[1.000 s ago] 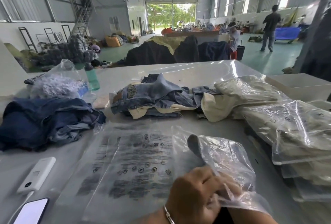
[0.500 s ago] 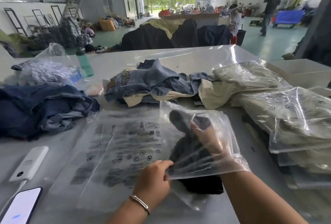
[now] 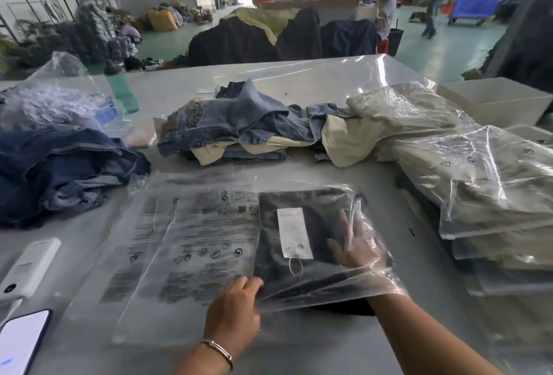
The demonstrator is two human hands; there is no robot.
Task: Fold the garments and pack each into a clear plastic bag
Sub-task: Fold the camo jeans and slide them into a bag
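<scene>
Left hand [image 3: 232,311] pinches the clear plastic bag's [image 3: 323,287] mouth; right hand [image 3: 354,247] (fingers spread) lies flat inside on the dark folded garment [image 3: 269,225].

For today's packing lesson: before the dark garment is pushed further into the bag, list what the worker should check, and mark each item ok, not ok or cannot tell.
1. Bag mouth held open: the left hand pinches the edge of the clear bag. Ok.
2. Garment folded flat: the dark garment lies as a neat rectangle. Ok.
3. Garment fully inside: a dark edge sticks out at the mouth near the right wrist. Not ok.
4. Paper tag inside, lying flat on the garment. Ok.
5. Right hand inside the bag, fingers spread on the garment. Ok.
6. Bag free of tears: cannot tell.
</scene>
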